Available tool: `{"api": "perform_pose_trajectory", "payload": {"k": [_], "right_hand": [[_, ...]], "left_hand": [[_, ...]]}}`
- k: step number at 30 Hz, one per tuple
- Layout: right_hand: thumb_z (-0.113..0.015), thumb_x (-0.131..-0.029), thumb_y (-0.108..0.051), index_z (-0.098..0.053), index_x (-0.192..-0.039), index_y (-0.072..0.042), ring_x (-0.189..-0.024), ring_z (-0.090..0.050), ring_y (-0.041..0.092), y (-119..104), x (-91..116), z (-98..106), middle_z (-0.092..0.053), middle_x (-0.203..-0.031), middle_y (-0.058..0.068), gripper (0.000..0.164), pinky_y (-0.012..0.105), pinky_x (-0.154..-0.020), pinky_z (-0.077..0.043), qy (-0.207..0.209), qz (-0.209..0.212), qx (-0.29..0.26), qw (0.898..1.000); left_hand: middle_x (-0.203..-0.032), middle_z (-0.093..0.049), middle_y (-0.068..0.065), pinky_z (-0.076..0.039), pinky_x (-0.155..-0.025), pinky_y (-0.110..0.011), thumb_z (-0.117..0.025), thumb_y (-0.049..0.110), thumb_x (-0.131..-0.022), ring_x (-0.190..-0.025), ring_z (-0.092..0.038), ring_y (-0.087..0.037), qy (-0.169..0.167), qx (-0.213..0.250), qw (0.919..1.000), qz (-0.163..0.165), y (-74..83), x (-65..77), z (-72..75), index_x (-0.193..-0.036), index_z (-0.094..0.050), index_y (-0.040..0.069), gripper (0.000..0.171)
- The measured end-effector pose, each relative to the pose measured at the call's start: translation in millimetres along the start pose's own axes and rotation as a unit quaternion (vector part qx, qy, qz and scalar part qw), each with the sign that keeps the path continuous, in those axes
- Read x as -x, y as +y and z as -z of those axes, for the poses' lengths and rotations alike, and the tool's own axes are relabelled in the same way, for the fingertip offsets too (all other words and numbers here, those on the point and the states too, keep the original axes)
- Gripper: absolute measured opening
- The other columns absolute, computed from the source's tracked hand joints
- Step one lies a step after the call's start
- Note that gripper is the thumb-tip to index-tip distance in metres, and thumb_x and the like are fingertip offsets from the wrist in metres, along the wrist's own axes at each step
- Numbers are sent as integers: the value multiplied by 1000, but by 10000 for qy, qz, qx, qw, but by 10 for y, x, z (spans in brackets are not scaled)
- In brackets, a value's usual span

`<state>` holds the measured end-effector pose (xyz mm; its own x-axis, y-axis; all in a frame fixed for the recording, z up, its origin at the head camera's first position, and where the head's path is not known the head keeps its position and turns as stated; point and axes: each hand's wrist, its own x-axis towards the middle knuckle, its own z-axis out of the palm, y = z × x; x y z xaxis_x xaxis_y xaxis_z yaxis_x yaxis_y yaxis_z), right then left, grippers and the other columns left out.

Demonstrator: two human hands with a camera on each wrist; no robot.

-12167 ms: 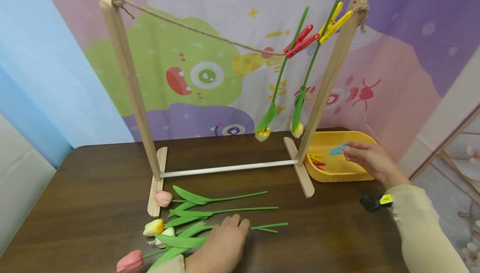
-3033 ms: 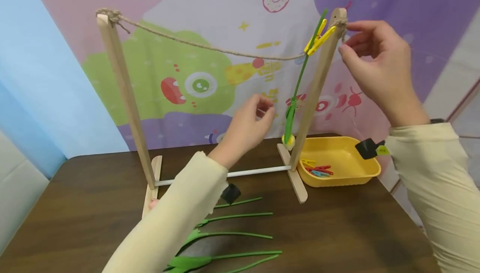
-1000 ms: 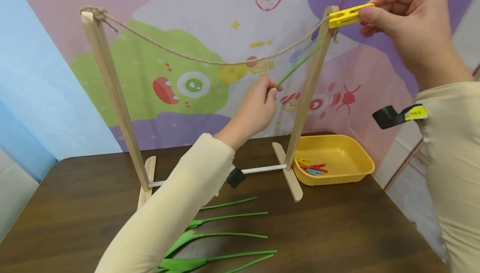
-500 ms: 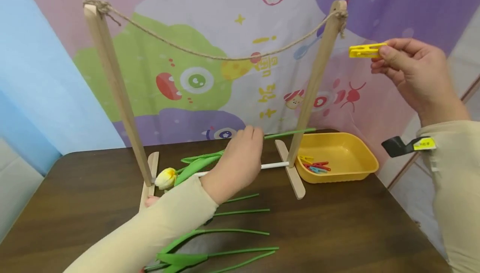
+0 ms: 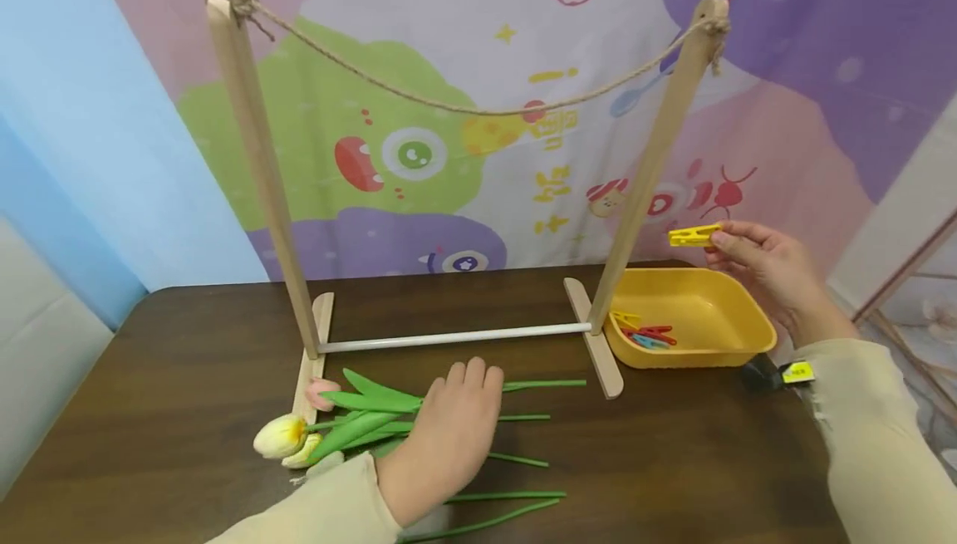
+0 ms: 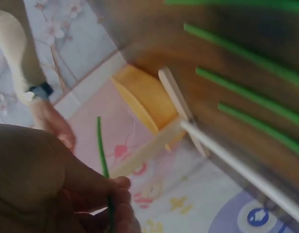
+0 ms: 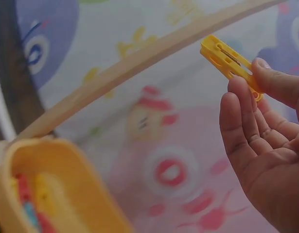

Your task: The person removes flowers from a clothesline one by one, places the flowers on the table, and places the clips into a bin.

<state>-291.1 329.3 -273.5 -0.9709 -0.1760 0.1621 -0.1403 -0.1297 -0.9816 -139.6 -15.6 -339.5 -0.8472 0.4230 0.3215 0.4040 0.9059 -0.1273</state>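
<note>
My left hand (image 5: 449, 436) grips the green stem of a yellow-white artificial tulip (image 5: 280, 436) low over the table's front, above other tulips lying there. In the left wrist view that stem (image 6: 101, 145) sticks out past the curled fingers. Between thumb and fingers, my right hand (image 5: 773, 266) pinches a yellow clothespin (image 5: 694, 236), held above the yellow basin (image 5: 718, 353). The right wrist view shows the clothespin (image 7: 227, 60) pinched at one end. In the basin lie several clothespins, among them a red clothespin (image 5: 656, 333) and a blue clothespin (image 5: 649, 342).
Behind the tulips stands a wooden frame (image 5: 262, 170) with a sagging rope (image 5: 434, 102) between its post tops and a white rod (image 5: 456, 336) near its base. A pink tulip (image 5: 321, 393) lies by the frame's left foot. A patterned cloth backdrop (image 5: 449, 220) hangs behind.
The yellow clothespin and tulip have come off the rope. My left hand has brought the tulip down toward the others; my right hand has lowered the clothespin toward the basin. Earlier, another tulip hung there too.
</note>
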Motion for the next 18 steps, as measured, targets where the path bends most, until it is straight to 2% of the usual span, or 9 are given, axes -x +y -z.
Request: {"api": "perform_pose_trajectory", "payload": {"k": [2, 4, 8, 10, 13, 16, 18], "right_hand": [[-54, -85, -5, -62, -93, -8, -68, -63, 11, 166, 3, 48, -66, -79, 0, 11, 20, -66, -51, -21, -181, 49, 9998], [-54, -86, -6, -62, -92, -9, -67, -62, 10, 324, 9, 93, -66, -78, -1, 11, 20, -66, -51, -21, -314, 119, 9994], [-52, -87, -7, -59, -93, -9, -69, -63, 10, 587, 15, 193, -65, -79, -2, 9, 21, -66, -51, -160, -540, 99, 9984], [-52, -87, -8, -58, -93, -9, -69, -63, 9, 700, 7, 238, -65, -80, -3, 8, 21, -66, -51, -162, -673, 144, 9975], [-54, -86, -12, -55, -95, -8, -69, -63, 8, 849, -10, 307, -65, -79, -6, 9, 20, -66, -51, -62, -941, 381, 9948], [-56, -86, -24, -49, -109, -2, -71, -62, 3, 974, -31, 383, -62, -80, -13, 32, 18, -67, -50, 125, -1256, 1261, 9840], [-54, -86, -33, -40, -120, 4, -73, -61, 0, 1048, -50, 434, -59, -82, -16, 52, 17, -70, -50, 234, -1459, 1999, 9686]], "left_hand": [[-78, -43, -3, -30, -47, -24, -62, 12, -79, -64, -39, -14, -292, 97, 9995, 11, 40, 117, -8, -89, -47, 8, 19], [-83, -45, -4, -34, -49, -26, -62, 14, -80, -69, -43, -16, -750, 296, 9967, -23, 74, 235, -18, -93, -47, 8, 20], [-87, -45, -5, -36, -50, -27, -60, 22, -83, -76, -46, -17, -1649, 1000, 9812, -36, 133, 467, -94, -99, -47, 8, 25], [-85, -43, -4, -35, -49, -27, -57, 35, -83, -74, -45, -16, -1914, 1257, 9734, 38, 169, 583, -166, -98, -47, 9, 32], [-77, -38, -1, -31, -47, -27, -43, 61, -80, -66, -39, -14, -2168, 1403, 9656, 307, 268, 749, -279, -90, -46, 12, 50], [-68, -29, 3, -22, -44, -26, -22, 72, -78, -56, -27, -11, -1751, 1206, 9752, 613, 438, 905, -412, -75, -41, 16, 59], [-64, -23, 5, -17, -44, -24, -15, 66, -84, -53, -20, -9, -1010, 976, 9865, 841, 582, 1000, -542, -66, -35, 18, 55]]}}
